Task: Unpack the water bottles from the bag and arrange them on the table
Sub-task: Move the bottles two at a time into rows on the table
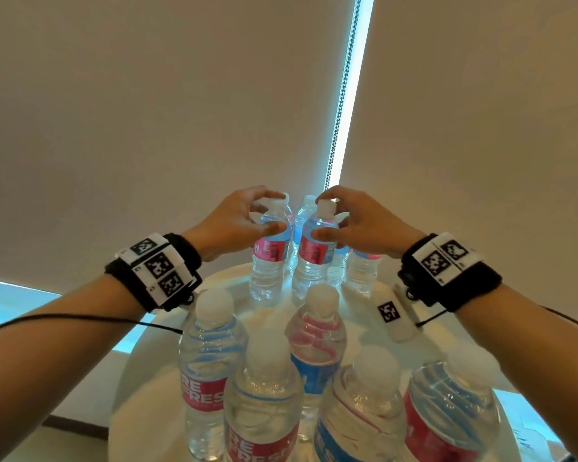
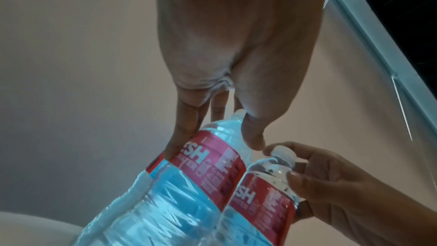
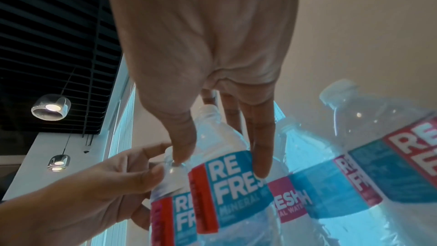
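Two clear water bottles with red and blue labels stand side by side at the far side of the round white table [image 1: 141, 378]. My left hand [image 1: 267, 211] grips the left bottle [image 1: 268, 261] by its neck and shoulder, thumb on one side and fingers on the other; the left wrist view shows this left hand [image 2: 212, 137] on the left bottle [image 2: 208, 166]. My right hand [image 1: 327, 215] grips the right bottle [image 1: 314, 261] just under its white cap, and the right wrist view shows that right hand [image 3: 220, 156] on the right bottle [image 3: 236, 184]. No bag is in view.
Several more bottles [image 1: 211, 378] crowd the table's near half, and others [image 1: 361, 271] stand right behind the two held ones. A white tagged block [image 1: 394, 315] lies on the table at the right. Beige roller blinds [image 1: 147, 128] hang close behind the table.
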The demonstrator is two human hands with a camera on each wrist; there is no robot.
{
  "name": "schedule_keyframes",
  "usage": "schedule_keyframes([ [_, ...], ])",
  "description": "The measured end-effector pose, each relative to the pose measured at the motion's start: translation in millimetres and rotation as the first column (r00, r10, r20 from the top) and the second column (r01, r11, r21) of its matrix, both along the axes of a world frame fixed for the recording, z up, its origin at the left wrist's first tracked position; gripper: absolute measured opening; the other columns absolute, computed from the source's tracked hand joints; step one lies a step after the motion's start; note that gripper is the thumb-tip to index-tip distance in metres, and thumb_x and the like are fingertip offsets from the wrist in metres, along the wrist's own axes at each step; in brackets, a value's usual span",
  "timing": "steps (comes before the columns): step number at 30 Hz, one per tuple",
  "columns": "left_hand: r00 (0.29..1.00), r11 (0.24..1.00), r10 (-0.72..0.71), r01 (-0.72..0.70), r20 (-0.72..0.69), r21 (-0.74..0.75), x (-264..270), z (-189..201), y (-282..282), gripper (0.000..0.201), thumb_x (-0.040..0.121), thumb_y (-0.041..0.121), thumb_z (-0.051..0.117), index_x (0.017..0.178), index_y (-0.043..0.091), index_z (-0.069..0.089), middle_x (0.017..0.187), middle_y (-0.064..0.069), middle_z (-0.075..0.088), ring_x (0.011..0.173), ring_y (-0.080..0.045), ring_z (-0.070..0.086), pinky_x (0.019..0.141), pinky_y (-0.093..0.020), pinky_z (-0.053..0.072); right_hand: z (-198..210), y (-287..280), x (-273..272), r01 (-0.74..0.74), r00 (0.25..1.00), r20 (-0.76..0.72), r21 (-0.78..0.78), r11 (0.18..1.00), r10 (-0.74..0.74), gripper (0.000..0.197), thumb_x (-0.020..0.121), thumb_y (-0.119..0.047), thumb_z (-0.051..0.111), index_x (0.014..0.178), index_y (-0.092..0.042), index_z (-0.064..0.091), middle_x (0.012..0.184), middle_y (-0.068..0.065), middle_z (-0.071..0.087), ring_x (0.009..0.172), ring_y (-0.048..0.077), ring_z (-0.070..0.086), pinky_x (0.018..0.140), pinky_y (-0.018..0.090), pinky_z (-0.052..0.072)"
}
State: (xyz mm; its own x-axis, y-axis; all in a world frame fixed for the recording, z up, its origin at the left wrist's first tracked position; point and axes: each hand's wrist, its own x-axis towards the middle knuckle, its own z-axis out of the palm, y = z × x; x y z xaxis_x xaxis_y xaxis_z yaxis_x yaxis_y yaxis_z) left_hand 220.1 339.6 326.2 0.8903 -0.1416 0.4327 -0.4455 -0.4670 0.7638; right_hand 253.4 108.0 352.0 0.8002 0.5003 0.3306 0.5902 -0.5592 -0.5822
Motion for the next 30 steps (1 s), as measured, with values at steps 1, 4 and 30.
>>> schedule_keyframes([
  [1,1.0,1.0,0.011,-0.011,0.003,0.004,4,-2,-2,0.048,0.085,0.017,0.074,0.13,0.022,0.058,0.102,0.017,0.054,0.079,-0.004,0.057,0.08,-0.039,0.059,-3,4,5,0.016,1.0,0.024,-0.016,1.0,-0.016,0.042,0.078,-0.025,0.081,0.111,-0.025,0.055,0.109,0.009,0.065,0.084,0.028,0.07,0.078,0.05,0.061],
  [4,0.999,0.999,0.04,-0.04,0.0,0.005,17,-8,-4,0.05,0.083,0.018,0.076,0.13,0.021,0.058,0.102,0.015,0.057,0.081,-0.003,0.057,0.078,-0.034,0.056,-10,13,15,0.044,0.998,0.051,-0.047,0.998,-0.042,0.046,0.078,-0.029,0.082,0.115,-0.022,0.054,0.106,0.004,0.065,0.088,0.028,0.067,0.082,0.048,0.059],
  [30,0.983,0.988,0.151,-0.154,-0.1,-0.019,34,-16,4,0.083,0.075,0.044,0.079,0.146,0.03,0.037,0.127,0.0,0.059,0.112,-0.016,0.061,0.097,-0.035,0.049,-19,21,20,0.208,0.976,0.116,-0.227,0.951,-0.186,0.076,0.077,-0.053,0.077,0.136,-0.017,0.046,0.115,0.004,0.06,0.102,0.019,0.056,0.081,0.026,0.039],
])
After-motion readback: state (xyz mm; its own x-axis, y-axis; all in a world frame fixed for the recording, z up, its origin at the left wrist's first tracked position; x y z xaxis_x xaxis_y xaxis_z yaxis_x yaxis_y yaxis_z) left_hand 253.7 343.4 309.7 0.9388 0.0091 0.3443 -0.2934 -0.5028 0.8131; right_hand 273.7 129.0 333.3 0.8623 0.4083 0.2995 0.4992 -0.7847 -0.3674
